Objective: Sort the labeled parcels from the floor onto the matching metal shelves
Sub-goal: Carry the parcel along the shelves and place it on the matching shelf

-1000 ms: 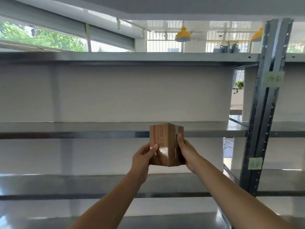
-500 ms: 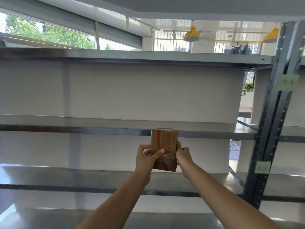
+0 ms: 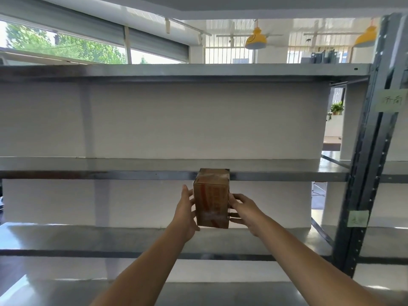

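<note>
A small brown cardboard parcel (image 3: pixel 212 199) with red print and glossy tape is held upright in front of the metal shelving. My left hand (image 3: pixel 184 214) presses its left side and my right hand (image 3: pixel 245 209) holds its right side and back. The parcel's top reaches the front edge of the middle shelf (image 3: pixel 110 174); its bottom hangs above the lower shelf (image 3: pixel 88 239). A green note with handwriting (image 3: pixel 391 100) is stuck high on the dark upright post (image 3: pixel 371 173), and a second green note (image 3: pixel 358 218) lower down.
All shelf boards in view are bare grey metal, including the top board (image 3: pixel 176 70) and the nearest bottom one (image 3: pixel 198 292). A white wall panel backs the shelves. Another shelf bay continues right of the post. Windows and yellow lamps show above.
The parcel has turned so a broad printed face points at me, and both hands shifted from its front edges to its sides. The view moved closer and tilted up slightly.
</note>
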Motion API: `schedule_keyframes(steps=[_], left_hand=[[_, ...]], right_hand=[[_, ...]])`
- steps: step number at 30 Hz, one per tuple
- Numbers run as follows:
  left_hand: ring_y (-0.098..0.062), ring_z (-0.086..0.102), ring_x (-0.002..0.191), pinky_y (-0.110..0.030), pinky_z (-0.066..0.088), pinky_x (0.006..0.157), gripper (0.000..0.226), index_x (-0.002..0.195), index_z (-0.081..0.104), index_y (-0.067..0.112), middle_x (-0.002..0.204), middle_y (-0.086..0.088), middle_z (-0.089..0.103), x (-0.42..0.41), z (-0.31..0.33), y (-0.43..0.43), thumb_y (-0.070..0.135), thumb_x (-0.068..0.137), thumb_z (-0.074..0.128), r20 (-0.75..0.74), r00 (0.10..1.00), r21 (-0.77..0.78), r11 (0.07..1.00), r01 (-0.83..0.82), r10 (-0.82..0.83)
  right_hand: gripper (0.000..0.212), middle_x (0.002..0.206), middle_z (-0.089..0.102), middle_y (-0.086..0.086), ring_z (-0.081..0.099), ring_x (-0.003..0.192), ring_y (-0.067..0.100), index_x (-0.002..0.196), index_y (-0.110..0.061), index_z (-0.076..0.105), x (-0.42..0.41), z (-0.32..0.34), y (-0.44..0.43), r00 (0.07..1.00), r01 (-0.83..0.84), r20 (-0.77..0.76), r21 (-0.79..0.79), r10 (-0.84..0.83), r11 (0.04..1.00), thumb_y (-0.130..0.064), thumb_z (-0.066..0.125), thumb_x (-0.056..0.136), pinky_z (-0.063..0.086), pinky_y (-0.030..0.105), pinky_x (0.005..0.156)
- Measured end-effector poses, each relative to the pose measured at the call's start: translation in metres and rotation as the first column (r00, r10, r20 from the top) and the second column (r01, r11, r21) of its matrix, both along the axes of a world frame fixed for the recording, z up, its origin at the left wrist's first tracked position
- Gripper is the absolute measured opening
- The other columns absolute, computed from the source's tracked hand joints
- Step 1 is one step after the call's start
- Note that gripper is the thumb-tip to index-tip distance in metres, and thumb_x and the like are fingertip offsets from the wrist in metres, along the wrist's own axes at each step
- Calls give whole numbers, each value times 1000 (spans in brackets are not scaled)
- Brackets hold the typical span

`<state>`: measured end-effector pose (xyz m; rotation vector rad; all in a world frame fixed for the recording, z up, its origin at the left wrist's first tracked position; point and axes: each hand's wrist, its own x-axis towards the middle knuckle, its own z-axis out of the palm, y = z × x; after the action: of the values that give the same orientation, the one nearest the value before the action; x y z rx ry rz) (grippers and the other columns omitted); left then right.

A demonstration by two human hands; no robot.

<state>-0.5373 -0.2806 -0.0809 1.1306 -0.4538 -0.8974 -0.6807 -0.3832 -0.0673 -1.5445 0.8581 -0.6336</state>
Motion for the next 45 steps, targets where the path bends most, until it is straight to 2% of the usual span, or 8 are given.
schedule_keyframes(steps=[7,17,23,26,30,36,40,45], left_hand=[[-37,43,138,-79,21,107,56,138,55,25,146,-1,53,16,5,7,59,94,50,96,993,20,998,67,-69],[-32,58,124,-59,44,106,37,97,58,14,116,-8,70,30,-8,19,49,87,64,139,987,-65,994,86,-76],[-28,58,118,-53,36,114,23,88,58,19,104,-2,74,33,-16,18,42,90,61,136,987,-102,990,97,-83],[-29,42,136,-53,17,122,38,100,62,24,122,-1,66,30,-13,15,54,78,65,170,984,-72,995,70,-57],[-31,31,145,-47,14,124,100,142,44,31,150,-11,45,26,-6,13,74,57,73,220,965,-1,990,144,-140],[-30,54,128,-48,34,118,65,148,34,31,141,-14,53,24,-7,10,45,90,63,157,962,-82,968,236,-222],[-30,55,127,-45,34,119,97,147,37,28,128,-11,65,27,0,17,51,64,81,209,951,-146,955,260,-227],[-29,55,130,-36,51,102,118,150,34,33,142,-14,54,33,-4,26,55,50,92,312,930,-210,941,266,-193]], right_hand=[[50,110,71,8,69,92,23,117,-12,67,11,3,1,996,58,73,-5,-58,998,-45,32,104,54,21,60],[60,118,68,5,62,110,26,121,-22,63,25,-8,14,983,-17,183,165,-13,986,-65,30,96,55,39,91],[50,114,64,1,59,107,21,123,-21,58,23,6,14,971,-63,239,165,22,984,-59,42,96,52,38,95],[49,108,64,-3,59,99,13,126,-19,58,20,12,15,962,-79,269,127,43,989,-56,41,98,50,29,87],[50,113,73,7,63,110,20,117,-19,69,11,18,13,941,-111,334,146,57,983,-54,38,100,51,27,86],[52,111,72,2,62,107,15,104,-27,69,6,24,18,964,-52,265,83,28,995,-56,25,102,47,31,99],[62,120,65,3,60,108,16,121,-23,63,3,31,19,993,-13,118,17,11,1000,-60,18,100,54,39,96],[55,102,69,-1,64,99,15,98,-28,67,-2,32,28,976,-107,194,46,96,993,-57,20,101,53,37,98]])
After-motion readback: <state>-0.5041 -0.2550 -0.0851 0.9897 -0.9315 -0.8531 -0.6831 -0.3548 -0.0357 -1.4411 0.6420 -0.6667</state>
